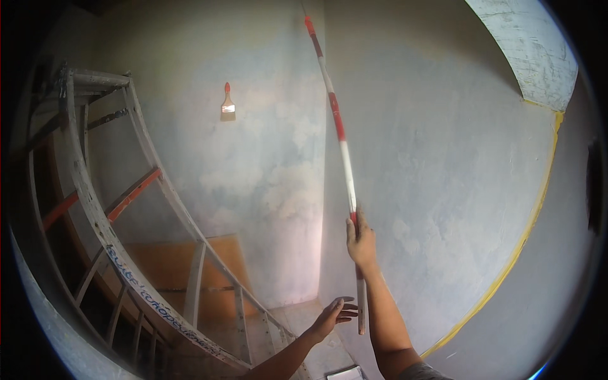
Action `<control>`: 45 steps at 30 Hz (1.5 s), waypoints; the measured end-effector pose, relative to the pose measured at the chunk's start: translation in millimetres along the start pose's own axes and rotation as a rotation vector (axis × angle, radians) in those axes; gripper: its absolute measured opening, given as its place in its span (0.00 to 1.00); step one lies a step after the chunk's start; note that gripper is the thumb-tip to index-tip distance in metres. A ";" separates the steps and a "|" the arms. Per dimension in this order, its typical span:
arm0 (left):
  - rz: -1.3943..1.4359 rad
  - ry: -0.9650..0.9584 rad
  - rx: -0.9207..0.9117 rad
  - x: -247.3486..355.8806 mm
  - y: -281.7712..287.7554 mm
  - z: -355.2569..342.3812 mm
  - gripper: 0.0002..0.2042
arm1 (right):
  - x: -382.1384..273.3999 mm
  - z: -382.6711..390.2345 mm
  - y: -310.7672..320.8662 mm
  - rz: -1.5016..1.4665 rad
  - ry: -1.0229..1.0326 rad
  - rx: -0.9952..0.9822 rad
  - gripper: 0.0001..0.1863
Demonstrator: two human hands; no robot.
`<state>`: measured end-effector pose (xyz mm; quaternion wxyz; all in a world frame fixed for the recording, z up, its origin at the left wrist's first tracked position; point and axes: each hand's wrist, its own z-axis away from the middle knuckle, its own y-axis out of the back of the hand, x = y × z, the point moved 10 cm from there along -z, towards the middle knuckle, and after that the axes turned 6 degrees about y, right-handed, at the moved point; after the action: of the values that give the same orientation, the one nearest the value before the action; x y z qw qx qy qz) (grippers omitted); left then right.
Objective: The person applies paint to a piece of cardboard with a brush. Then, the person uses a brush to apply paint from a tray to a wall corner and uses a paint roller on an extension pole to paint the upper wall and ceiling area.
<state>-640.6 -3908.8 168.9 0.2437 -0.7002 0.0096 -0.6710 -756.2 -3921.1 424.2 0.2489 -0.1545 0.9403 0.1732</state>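
Note:
A long pole [347, 171] with red and white bands leans up along the wall corner. Its top has a red tip, with a thin line running on above it. My right hand [361, 244] is wrapped round the pole's lower part. Just left of the bare lower end, my left hand [332, 316] has its fingers spread and holds nothing. Whether its fingertips touch the pole I cannot tell.
On the left stands a paint-marked stepladder [142, 133] with red rungs. A paintbrush [228, 107] shows against the left wall. A brown board [221, 259] leans low behind the ladder. Yellow tape [538, 215] edges the right wall. A tray-like object [345, 372] lies at the bottom.

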 end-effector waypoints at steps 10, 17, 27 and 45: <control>-0.103 0.013 0.099 30.6 39.8 20.7 0.31 | -5.0 -9.7 -8.1 -0.001 -0.043 -0.042 0.29; -0.321 0.027 0.086 6.9 8.7 -38.0 0.29 | -39.1 -76.1 -12.3 -0.018 0.097 0.031 0.31; 0.188 -0.228 0.005 127.9 -82.3 -87.5 0.28 | -82.8 -209.3 -4.0 0.132 0.142 -0.063 0.34; 0.510 -0.056 -0.034 102.4 -59.4 -98.0 0.28 | -65.4 -230.9 -44.8 0.238 0.219 -0.078 0.36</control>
<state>-741.6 -3923.5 283.8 0.3935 -0.6975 0.1906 -0.5678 -780.8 -4040.7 635.6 0.1165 -0.0697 0.9660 0.2200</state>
